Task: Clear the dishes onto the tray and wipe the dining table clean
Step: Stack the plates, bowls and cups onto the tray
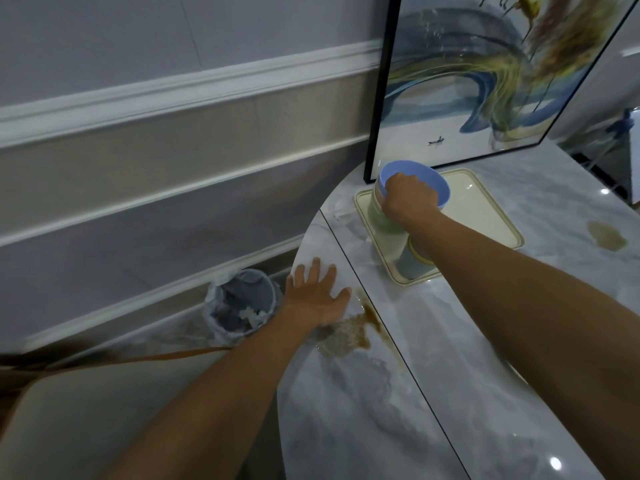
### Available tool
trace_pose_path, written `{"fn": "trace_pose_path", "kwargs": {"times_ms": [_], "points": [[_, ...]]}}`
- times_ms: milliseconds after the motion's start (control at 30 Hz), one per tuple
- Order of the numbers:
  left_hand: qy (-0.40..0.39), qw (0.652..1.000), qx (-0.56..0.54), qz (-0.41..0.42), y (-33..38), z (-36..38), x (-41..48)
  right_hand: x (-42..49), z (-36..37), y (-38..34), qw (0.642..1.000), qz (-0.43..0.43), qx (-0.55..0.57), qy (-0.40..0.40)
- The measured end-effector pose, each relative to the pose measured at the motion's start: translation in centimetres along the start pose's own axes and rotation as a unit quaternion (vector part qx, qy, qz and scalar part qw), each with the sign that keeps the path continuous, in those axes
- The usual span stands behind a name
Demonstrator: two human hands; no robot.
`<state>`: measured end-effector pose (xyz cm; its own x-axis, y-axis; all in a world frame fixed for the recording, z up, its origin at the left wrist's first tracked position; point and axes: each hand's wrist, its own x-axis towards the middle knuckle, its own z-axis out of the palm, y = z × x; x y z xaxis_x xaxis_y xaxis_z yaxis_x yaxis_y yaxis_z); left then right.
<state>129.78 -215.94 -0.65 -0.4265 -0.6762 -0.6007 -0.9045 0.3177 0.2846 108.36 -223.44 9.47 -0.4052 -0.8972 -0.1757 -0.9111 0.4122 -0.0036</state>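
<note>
**Bowl at the tray, palm on the marble**

My right hand (408,199) is closed over the near rim of the blue bowl (414,181), fingers curled inside it and knuckles up. The bowl sits on top of a pale green dish (379,216), and that stack is over the far left corner of the cream tray (485,216). Under my right forearm another dish with a yellow rim (415,258) rests at the near end of the tray; I cannot tell what kind it is.

My left hand (317,296) lies flat and open on the desk (398,393), fingers spread, palm down near its rounded left edge, holding nothing. Just beside my thumb a brown spill (349,332) spreads across the marble, with pale soggy bits in it. A second brownish stain (606,235) lies to the right of the tray.

Behind the tray a framed painting (485,81) leans upright. Below the desk's edge, on the floor by the wall, stands a bin (239,303) with a liner and scraps inside.
</note>
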Motion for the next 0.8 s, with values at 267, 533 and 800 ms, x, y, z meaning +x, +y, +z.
{"fn": "trace_pose_path", "kwargs": {"times_ms": [267, 533, 800], "points": [[0.012, 0.999, -0.039, -0.007, -0.2, 0.6, 0.2, -2.0, -3.9, 4.3, 0.977, -0.036, 0.211, 0.011], [0.204, 0.969, -0.118, 0.072, 3.7, 0.7, -3.6, -11.8, -2.3, 16.6, 0.907, 0.048, 0.407, 0.098], [0.087, 0.957, -0.241, 0.132, 13.4, 6.5, -7.7, -24.1, 4.0, 31.1, 0.847, 0.196, 0.484, 0.1]]}}
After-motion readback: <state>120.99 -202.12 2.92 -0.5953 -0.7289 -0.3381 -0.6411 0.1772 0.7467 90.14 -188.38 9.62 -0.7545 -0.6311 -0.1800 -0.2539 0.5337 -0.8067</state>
